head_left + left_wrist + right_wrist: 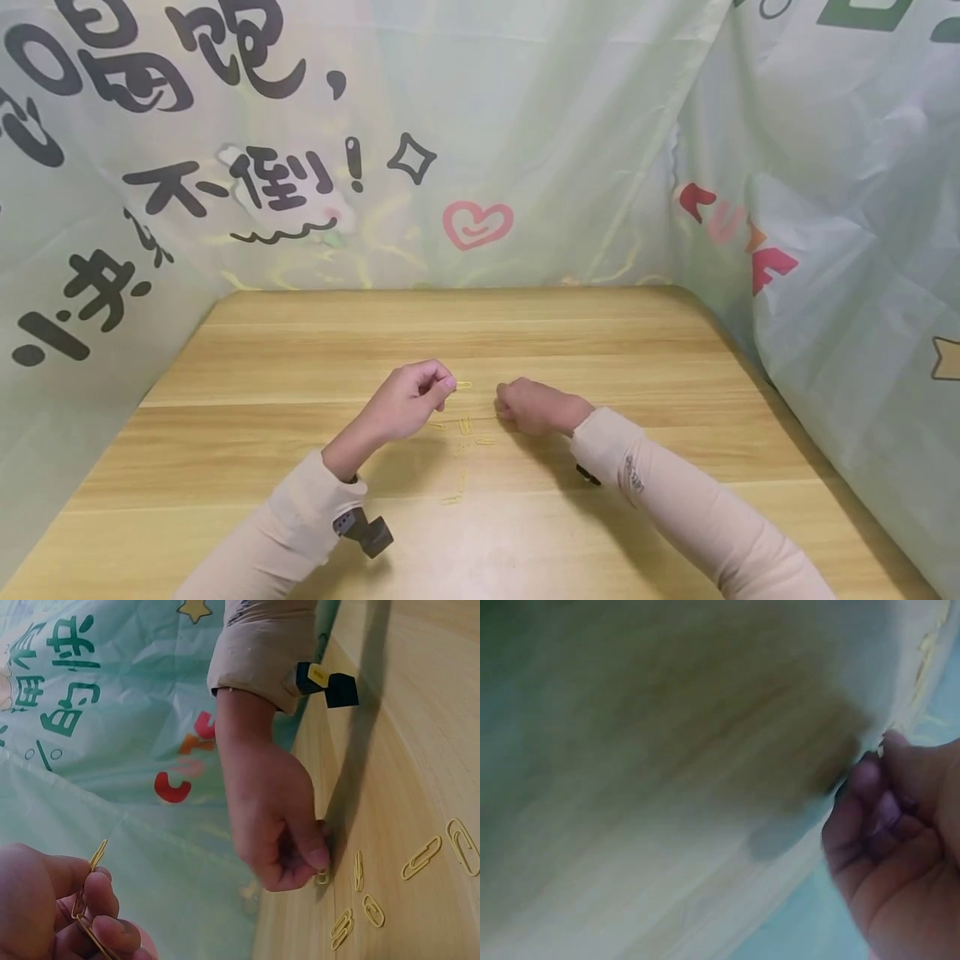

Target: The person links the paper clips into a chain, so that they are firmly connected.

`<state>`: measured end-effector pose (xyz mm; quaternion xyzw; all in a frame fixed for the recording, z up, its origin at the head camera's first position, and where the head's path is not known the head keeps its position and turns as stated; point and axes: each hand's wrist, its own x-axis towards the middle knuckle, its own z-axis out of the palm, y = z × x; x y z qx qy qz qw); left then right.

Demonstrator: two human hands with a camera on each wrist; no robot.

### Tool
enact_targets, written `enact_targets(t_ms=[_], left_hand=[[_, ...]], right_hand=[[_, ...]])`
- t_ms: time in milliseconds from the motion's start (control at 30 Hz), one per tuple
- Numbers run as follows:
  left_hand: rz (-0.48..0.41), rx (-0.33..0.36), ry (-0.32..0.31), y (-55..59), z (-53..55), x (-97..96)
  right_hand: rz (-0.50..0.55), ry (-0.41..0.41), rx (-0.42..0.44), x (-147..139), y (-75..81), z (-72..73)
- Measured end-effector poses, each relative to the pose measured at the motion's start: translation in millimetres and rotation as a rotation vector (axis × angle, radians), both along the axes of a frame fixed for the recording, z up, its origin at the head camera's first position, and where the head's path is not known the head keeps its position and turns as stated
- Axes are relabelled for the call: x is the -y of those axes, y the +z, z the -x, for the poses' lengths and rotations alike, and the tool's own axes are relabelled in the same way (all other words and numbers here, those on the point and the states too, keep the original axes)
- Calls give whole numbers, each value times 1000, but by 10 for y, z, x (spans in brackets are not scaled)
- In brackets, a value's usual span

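Note:
My left hand (408,402) is raised over the table, thumb and fingertips pinching a yellow paper clip (464,385) that points toward the right. In the left wrist view more clips appear linked to it, the lower one (96,937) trailing between the fingers. Down at the tabletop, my right hand (540,406) has thumb and forefinger pinched on another yellow clip (322,876), mostly covered by the fingertips. Several loose yellow paper clips lie between and in front of the hands, among them a pair (465,426) and a single one (485,441).
The wooden table (600,333) is enclosed by printed cloth sheets (570,150) at the back and sides. Other paper clips (450,501) lie nearer the front of the table. Each sleeve carries a dark wrist camera, the left one (367,533) hanging below the cuff.

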<state>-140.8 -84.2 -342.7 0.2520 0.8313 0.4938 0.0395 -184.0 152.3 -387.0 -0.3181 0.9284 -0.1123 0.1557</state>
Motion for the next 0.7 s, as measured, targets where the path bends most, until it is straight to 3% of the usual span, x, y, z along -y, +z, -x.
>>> enact_targets(t_ms=[200, 367, 500, 700], left_hand=[[0, 7, 5, -14, -6, 28], [10, 11, 4, -24, -16, 42], [-4, -1, -4, -20, -19, 38], [-13, -8, 1, -15, -12, 27]], right_hand=[[221, -9, -9, -67, 106, 24], [320, 27, -11, -117, 191, 30], [417, 21, 23, -146, 242, 31], [580, -53, 123, -168, 322, 8]])
